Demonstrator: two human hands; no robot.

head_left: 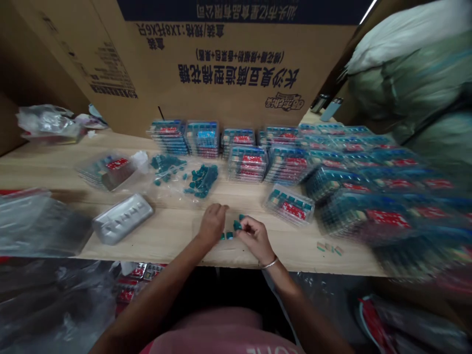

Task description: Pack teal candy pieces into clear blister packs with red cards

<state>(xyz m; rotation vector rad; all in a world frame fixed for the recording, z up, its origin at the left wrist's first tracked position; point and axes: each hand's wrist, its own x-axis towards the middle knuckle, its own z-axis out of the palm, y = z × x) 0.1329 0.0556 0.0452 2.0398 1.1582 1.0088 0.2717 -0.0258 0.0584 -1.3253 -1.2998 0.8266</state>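
Both hands work close together at the near edge of the wooden table [173, 231]. My left hand [212, 222] is curled, knuckles up, fingers pressed onto small teal tiles [225, 236] lying on the wood. My right hand [254, 236], with a bracelet at the wrist, pinches one small teal tile [237, 225] between fingertips. A thin clear tray seems to lie under both hands, hard to make out. A filled clear tray of teal tiles with a red label [291, 204] lies just right of my hands.
Stacks of filled trays [247, 162] line the back and pile up on the right [368, 196]. Loose teal tiles in clear bags [201, 179] lie ahead. An empty clear tray [121, 218] sits left. A large cardboard box [221, 64] walls the back. Plastic bags [33, 221] sit left.
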